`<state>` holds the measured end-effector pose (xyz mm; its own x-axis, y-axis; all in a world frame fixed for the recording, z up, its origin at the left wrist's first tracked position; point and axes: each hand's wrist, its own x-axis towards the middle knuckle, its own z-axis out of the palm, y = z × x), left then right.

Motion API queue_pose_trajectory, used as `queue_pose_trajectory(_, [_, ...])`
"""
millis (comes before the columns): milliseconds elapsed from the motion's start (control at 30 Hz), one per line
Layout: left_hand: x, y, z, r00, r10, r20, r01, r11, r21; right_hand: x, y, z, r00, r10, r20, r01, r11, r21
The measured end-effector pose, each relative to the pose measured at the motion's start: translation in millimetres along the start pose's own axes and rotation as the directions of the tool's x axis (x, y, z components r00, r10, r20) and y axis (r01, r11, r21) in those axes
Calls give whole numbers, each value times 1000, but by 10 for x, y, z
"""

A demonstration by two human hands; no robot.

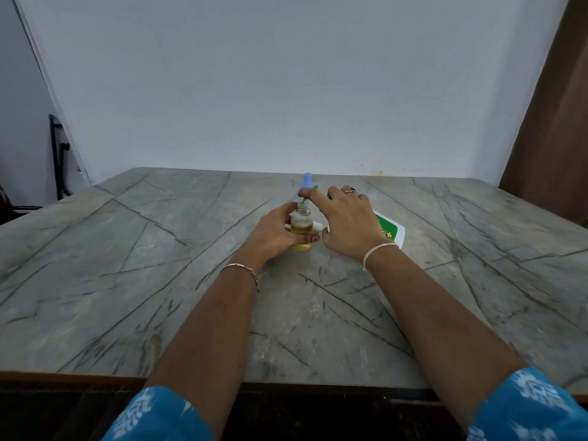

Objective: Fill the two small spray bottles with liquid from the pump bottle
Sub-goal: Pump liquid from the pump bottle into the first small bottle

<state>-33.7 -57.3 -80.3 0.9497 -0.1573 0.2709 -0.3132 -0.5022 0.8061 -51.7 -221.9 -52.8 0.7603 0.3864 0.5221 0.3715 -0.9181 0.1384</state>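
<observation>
1. Worktop (127, 249): a grey slab with dark veins. It carries all the items and runs back to a plain pale wall (286, 74).

2. Small bottle (300, 229): clear, standing upright on the worktop near its centre. Yellow liquid fills the lower part and the upper part is clear. The neck is open at the top.

3. Left hand (275, 233): grips the small bottle from the left. The fingers are wrapped round its body and one fingertip shows at the front, low on the bottle.

4. Pump bottle (389, 230): white with a green label. It is tilted, with its base to the right just above or on the worktop; contact cannot be judged. Its green spout (306, 200) points down at the open neck of the small bottle.

5. Right hand (346, 224): holds the pump bottle from above, covering most of it. The index finger reaches left to the pump head, above the spout. The thumb curls below the bottle. A ring (351, 190) sits on one finger.

6. Blue cap (307, 181): stands just behind the spout. The part under it is hidden by the hands.

7. A small white piece (316, 226) shows between the two hands. It cannot be identified.

8. Wrists: a chain bracelet (245, 272) on the left and a pale band (378, 249) on the right. Both sleeves (159, 415) are blue with a white pattern.
</observation>
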Motion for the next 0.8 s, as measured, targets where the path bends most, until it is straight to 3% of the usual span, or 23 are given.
queue_pose_trajectory(800, [20,-30,-6,1000,28,7,-28,1000,-11,6,-5,4,1000,13,3,-13,999,40])
